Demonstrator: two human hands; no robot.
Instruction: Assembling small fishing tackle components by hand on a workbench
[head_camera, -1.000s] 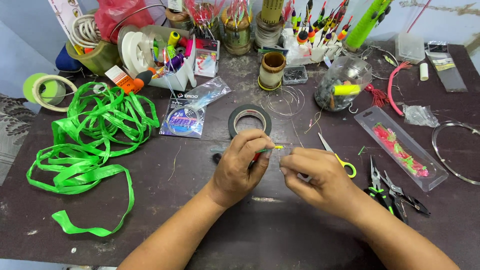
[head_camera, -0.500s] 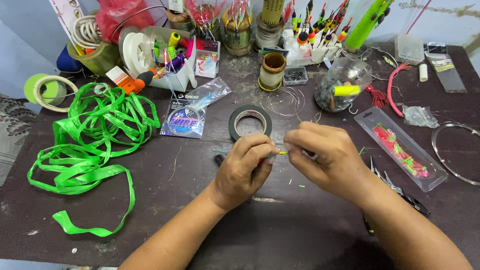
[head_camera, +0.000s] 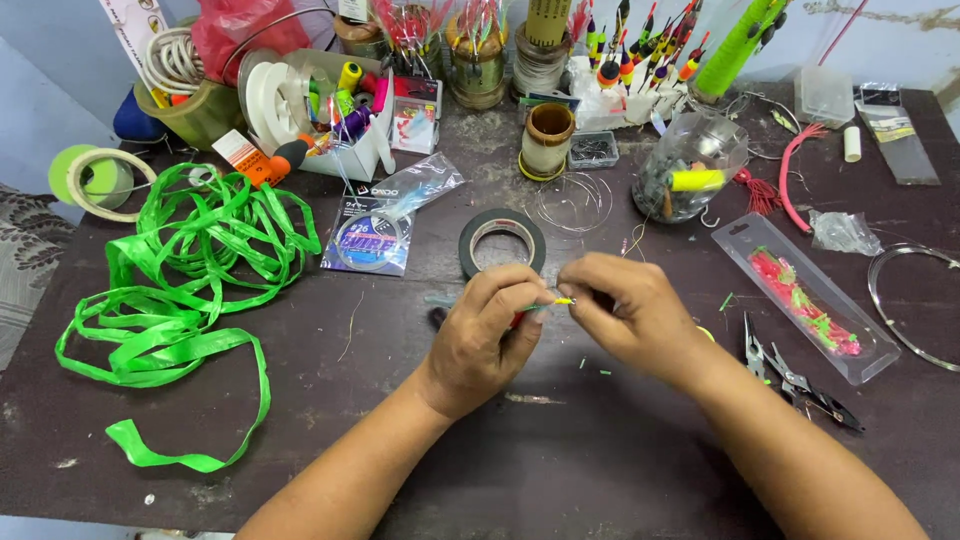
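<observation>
The left hand (head_camera: 490, 335) and right hand (head_camera: 635, 315) both pinch a small yellow-tipped float (head_camera: 560, 300), seemingly light and fragile, best held gently at its ends

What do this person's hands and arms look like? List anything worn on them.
Both forearms are bare as far as the head view shows: no sleeves, gloves, watch or bracelet. The left hand and the right hand show no rings on the visible fingers. Nails look short and unpainted. No markings or tattoos are visible.
</observation>
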